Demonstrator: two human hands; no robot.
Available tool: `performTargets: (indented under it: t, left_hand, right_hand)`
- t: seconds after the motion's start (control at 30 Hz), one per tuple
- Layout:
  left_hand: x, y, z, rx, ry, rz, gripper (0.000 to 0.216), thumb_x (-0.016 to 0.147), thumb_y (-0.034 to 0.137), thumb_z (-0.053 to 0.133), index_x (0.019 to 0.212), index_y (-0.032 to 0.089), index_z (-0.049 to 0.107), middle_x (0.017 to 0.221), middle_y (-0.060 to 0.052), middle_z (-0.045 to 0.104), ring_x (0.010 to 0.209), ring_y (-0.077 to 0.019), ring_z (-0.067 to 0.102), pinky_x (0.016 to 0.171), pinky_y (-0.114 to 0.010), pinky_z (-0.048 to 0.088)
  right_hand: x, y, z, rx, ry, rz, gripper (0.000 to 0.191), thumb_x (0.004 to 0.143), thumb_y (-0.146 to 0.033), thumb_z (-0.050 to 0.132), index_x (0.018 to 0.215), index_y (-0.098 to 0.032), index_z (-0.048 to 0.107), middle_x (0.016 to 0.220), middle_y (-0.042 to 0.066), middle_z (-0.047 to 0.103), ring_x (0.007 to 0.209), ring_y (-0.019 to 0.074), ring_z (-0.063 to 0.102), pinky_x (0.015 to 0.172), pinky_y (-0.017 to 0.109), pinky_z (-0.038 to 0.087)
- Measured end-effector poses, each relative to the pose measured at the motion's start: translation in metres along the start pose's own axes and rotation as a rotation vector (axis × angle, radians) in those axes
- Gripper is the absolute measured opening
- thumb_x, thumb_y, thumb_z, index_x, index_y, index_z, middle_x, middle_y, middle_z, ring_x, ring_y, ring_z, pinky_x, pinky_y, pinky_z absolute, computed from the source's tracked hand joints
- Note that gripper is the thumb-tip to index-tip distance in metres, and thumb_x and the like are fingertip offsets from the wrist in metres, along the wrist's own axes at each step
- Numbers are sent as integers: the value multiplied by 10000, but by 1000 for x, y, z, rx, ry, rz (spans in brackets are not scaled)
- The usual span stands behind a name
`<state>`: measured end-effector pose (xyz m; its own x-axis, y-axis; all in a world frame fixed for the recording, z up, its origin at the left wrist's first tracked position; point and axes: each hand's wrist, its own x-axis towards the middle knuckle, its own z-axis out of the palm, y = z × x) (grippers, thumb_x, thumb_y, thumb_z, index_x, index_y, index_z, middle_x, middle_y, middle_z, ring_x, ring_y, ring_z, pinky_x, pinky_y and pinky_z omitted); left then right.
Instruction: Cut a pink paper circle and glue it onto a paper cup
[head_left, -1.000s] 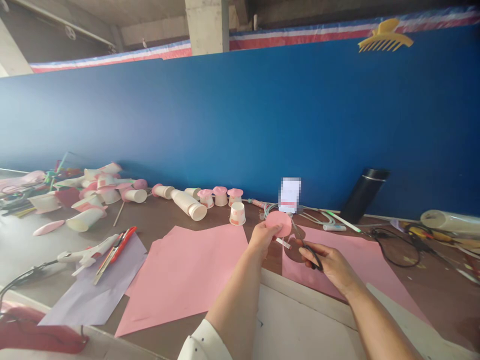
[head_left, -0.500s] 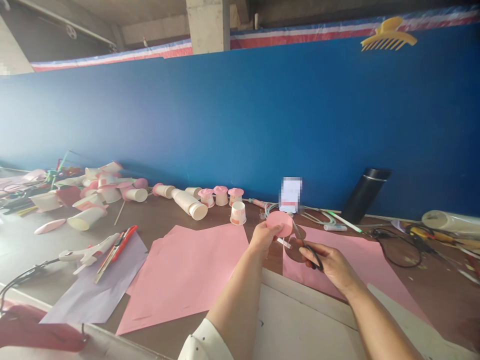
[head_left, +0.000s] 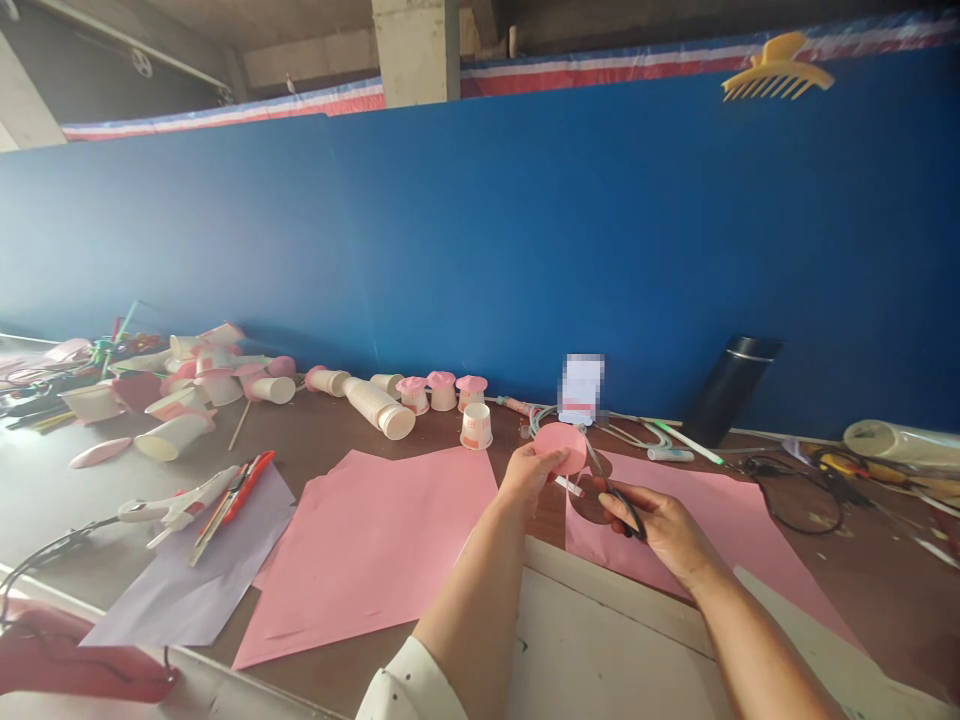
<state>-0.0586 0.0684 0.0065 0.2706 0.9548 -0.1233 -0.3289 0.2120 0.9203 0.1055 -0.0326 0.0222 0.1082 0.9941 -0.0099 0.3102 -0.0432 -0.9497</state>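
My left hand (head_left: 526, 475) pinches a small round pink paper disc (head_left: 561, 446) and holds it up over the table. My right hand (head_left: 660, 528) grips black-handled scissors (head_left: 609, 485), whose blades point up at the disc's right edge. Under both hands lies a pink paper sheet (head_left: 720, 530) with a round hole cut in it. A larger pink sheet (head_left: 367, 545) lies to the left of my left arm.
Paper cups (head_left: 379, 405), some capped with pink, lie scattered at the left and back of the table. A glue gun (head_left: 176, 508) and red-handled cutter (head_left: 232, 495) rest on lilac paper. A black flask (head_left: 727, 390) leans on the blue wall; cables and tools lie at right.
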Motion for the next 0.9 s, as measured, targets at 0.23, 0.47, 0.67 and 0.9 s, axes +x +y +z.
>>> performTargets:
  t: [0.23,0.47,0.67,0.9]
  left_hand:
    - [0,-1,-1,-15,-21,-2,430,618,355,807,937,87,701,904,-120,685,766,-157,598,634,-243,420]
    - [0,0,1,-26,-9,-10,448,593,341,824,945,91,704,942,-127,685,812,-179,608,650,-253,434]
    - [2,-2,-1,8,-14,-1,464,608,362,812,972,95,706,889,-102,684,750,-155,589,615,-241,415]
    - [4,-4,-1,2,-14,-1,481,596,363,823,977,94,702,889,-105,681,744,-153,581,601,-236,404]
  right_hand:
    - [0,1,0,13,-16,5,505,762,-537,680,1164,-235,723,700,4,624,683,170,508,697,291,413]
    - [0,1,0,-1,-2,-5,488,763,-550,677,1141,-246,732,689,-11,618,669,161,511,689,281,406]
    - [1,2,0,-25,-9,10,513,759,-565,670,1145,-231,729,708,3,624,685,173,511,697,292,401]
    - [1,3,0,-33,-3,9,515,758,-571,670,1141,-232,730,697,0,615,673,171,501,687,289,397]
